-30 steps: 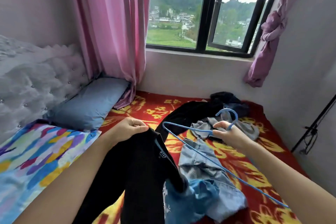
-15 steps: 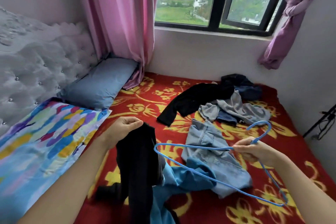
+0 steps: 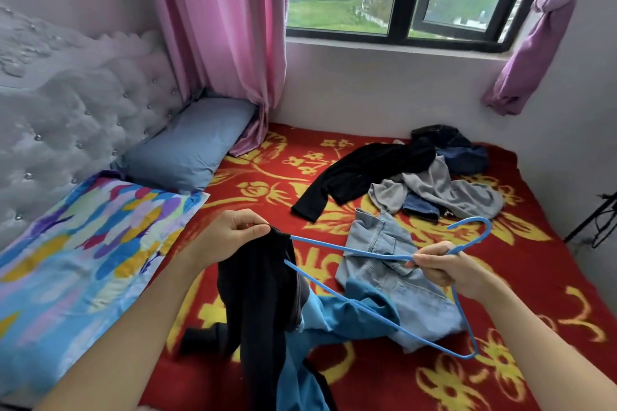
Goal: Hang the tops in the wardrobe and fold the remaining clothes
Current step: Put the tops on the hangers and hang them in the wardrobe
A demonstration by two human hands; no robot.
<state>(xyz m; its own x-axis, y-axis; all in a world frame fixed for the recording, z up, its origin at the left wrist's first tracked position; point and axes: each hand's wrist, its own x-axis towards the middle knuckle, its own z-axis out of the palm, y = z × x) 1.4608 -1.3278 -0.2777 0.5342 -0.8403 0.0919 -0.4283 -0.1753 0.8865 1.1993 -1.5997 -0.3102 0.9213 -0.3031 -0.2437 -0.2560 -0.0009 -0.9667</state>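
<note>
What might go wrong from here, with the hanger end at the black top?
The left hand only pinches the black top at one edge, so the cloth may slip off the blue hanger, which the right hand holds near its hook. The hanger's lower bar lies over the blue garment and may snag it.

1. Left hand (image 3: 230, 237) pinches black top (image 3: 260, 304) by its top edge, w/ one end of blue hanger (image 3: 350, 247) going into the cloth.
2. Right hand (image 3: 444, 269) grips hanger near the hook.
3. Clothes pile (image 3: 434, 183) behind, on red blanket (image 3: 267, 177).
</note>
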